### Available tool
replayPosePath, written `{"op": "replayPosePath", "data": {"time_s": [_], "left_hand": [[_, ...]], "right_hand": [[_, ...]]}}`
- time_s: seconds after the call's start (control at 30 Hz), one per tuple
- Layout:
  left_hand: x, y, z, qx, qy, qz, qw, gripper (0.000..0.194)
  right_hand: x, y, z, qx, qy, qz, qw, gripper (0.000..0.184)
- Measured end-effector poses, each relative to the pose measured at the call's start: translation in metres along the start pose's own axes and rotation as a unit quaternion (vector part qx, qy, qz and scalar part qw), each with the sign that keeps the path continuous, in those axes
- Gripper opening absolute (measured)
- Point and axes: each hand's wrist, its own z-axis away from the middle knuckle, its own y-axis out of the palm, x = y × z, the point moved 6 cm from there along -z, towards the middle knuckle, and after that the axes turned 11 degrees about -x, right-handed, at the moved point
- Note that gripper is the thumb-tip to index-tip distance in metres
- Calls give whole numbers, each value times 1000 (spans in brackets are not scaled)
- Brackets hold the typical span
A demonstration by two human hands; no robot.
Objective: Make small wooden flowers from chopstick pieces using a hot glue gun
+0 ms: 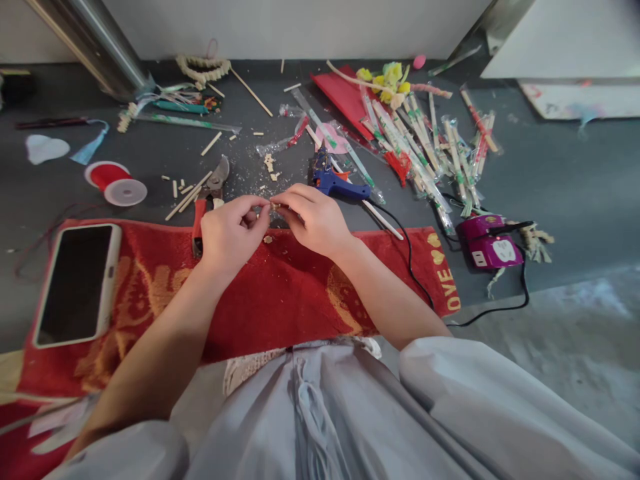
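Observation:
My left hand [235, 230] and my right hand [313, 220] meet above the far edge of a red towel [290, 293]. Both are closed in a pinch around a small pale wooden piece [275, 205], mostly hidden by the fingertips. Left of my left hand lie pruning shears [219, 179] with red handles, partly covered by that hand. Just beyond my right hand a blue glue gun [343, 185] rests on the dark table. Small joined wooden bits [271, 167] lie past my fingertips, and one wooden crumb [268, 239] sits on the towel.
A phone [77, 283] lies on the towel's left end, near a spool of red ribbon [114, 181]. Wrapped chopsticks [415, 143] are heaped at the back right. A purple box [490, 241] with a black cord stands right. Cut sticks [190, 195] are scattered left.

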Motion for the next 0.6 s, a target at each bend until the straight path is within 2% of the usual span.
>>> {"op": "replayPosePath", "data": {"time_s": [0.13, 0.33, 0.6], "left_hand": [[-1, 0, 0, 2, 17, -21, 1000, 12], [0, 1, -1, 34, 23, -59, 997, 11], [1, 2, -1, 26, 23, -54, 998, 6]], "right_hand": [[0, 2, 0, 24, 1, 21, 999, 32], [0, 5, 1, 54, 4, 31, 998, 33], [0, 6, 1, 67, 25, 23, 997, 31]]}}
